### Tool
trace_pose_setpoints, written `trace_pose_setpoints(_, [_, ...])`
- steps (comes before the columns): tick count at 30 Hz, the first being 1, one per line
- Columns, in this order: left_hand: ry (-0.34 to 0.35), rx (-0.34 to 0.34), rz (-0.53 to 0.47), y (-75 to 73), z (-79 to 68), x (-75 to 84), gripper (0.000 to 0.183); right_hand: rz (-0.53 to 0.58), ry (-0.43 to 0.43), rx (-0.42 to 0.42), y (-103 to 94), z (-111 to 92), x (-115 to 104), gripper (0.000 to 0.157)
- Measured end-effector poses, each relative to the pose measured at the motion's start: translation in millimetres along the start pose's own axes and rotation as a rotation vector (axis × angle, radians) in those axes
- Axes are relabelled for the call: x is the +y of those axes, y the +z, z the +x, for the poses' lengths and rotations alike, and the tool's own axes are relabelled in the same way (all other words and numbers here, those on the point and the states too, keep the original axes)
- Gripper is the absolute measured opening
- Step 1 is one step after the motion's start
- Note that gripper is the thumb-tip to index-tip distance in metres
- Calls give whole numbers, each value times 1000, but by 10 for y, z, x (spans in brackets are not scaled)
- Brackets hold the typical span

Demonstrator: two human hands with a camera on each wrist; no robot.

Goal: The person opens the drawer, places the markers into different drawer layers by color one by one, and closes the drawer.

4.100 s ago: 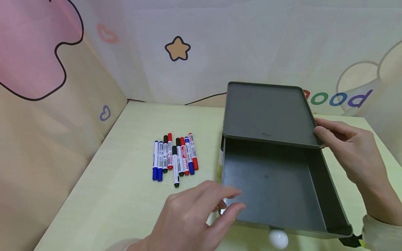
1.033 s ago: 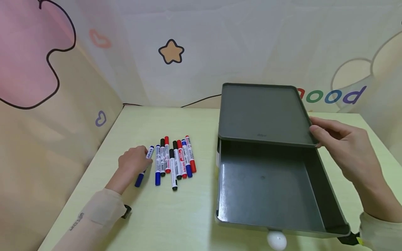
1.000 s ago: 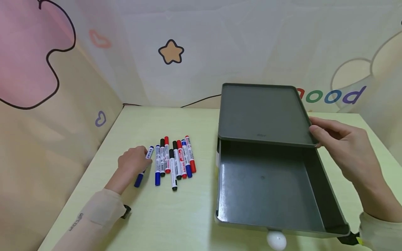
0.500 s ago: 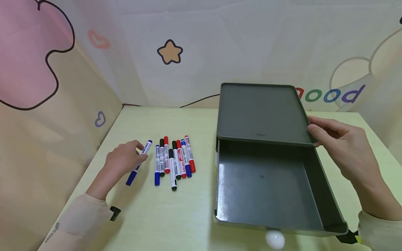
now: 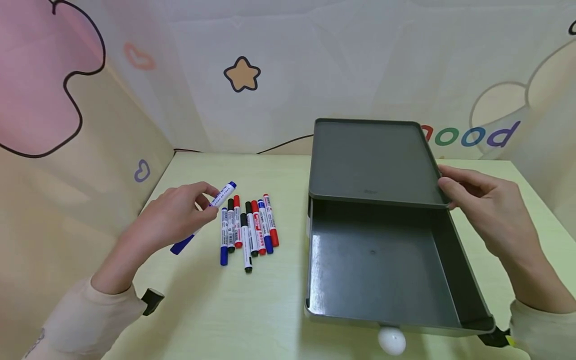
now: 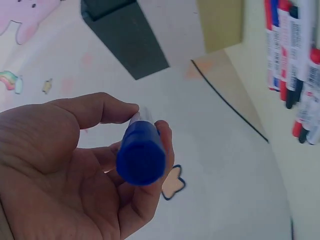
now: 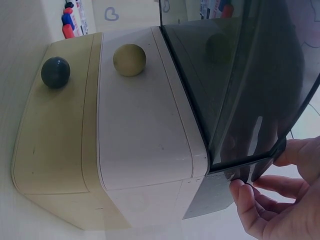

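Observation:
My left hand (image 5: 173, 215) pinches a blue whiteboard marker (image 5: 222, 194) between thumb and fingers, raised above the table left of the other markers. Its blue cap (image 6: 141, 156) faces the camera in the left wrist view. Several more markers (image 5: 258, 227), red, blue and black, lie side by side on the table. To the right stands a small drawer cabinet (image 5: 373, 162) with a grey top. Its dark grey upper drawer (image 5: 373, 280) is pulled out, with nothing inside. My right hand (image 5: 492, 215) grips the front right corner of the cabinet's top.
A white knob (image 5: 391, 341) sticks out from the open drawer's front. Below it, the right wrist view shows a closed white drawer (image 7: 142, 135) and a closed yellowish drawer (image 7: 55, 135). A printed cloth (image 5: 288, 75) hangs behind the table.
My left hand has gone from beside the drawer to the markers and lifted a blue one off the table's left end of the row. My right hand keeps its hold on the cabinet.

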State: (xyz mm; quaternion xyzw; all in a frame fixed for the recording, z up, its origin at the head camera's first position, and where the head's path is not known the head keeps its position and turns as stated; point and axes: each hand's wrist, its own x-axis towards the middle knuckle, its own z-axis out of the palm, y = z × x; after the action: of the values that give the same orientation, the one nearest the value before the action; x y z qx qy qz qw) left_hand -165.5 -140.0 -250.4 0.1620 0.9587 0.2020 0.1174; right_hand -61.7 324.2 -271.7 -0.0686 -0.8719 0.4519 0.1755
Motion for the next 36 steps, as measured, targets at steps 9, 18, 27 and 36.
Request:
trace_pose_setpoints(9, [149,-30,-70,-151,-143,361,43,0,-5,4,-2,-7,9,44])
trace_pose_setpoints(18, [312,-63,-83,-194,-298,792,46,21,-6,3,-1,-9,5,44])
trace_pose_setpoints(27, [455,-61,-143,-135,-387,1156,38,10,-2,1,0,-12,13,43])
trace_pose_setpoints(36, [600,-43,-127,19,-354,1442,26,-6,-7,17,14,2,-10,43])
